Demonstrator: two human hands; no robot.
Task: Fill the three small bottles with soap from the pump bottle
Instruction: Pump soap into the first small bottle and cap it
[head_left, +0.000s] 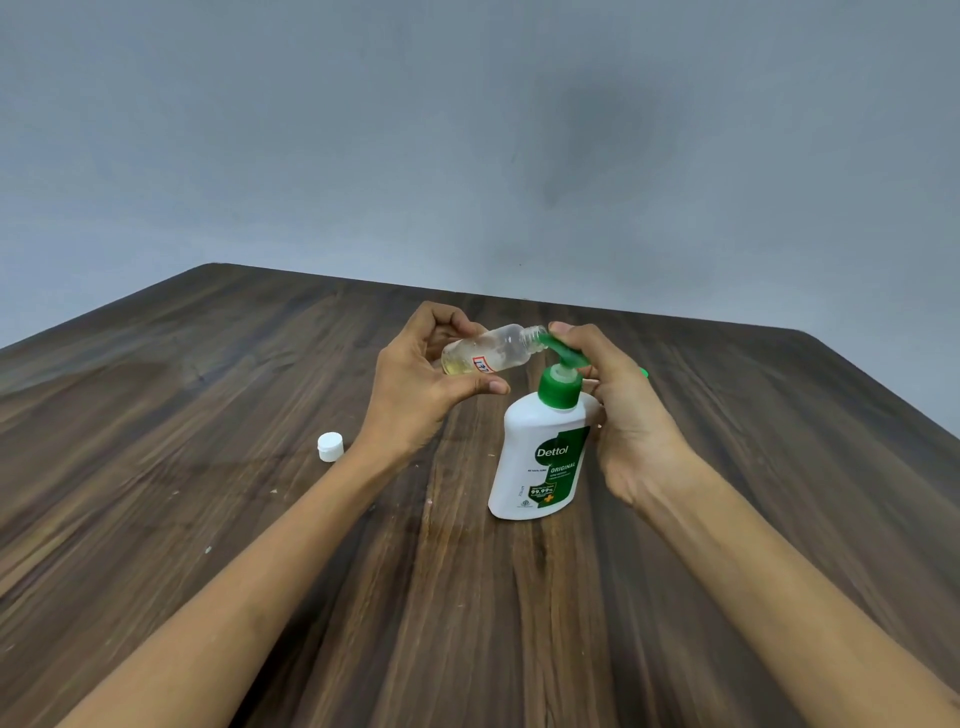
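Observation:
A white pump bottle with a green pump head and a green label stands on the dark wooden table. My right hand wraps around its far side, with fingers resting on the pump head. My left hand holds a small clear bottle tilted on its side. Its open mouth meets the pump's nozzle. A little yellowish liquid lies at the bottle's lower end, and it bears a small red and white sticker. Other small bottles are not in view.
A small white cap sits on the table to the left of my left wrist. A bit of green peeks out behind my right hand. A grey wall stands behind the table's far edge.

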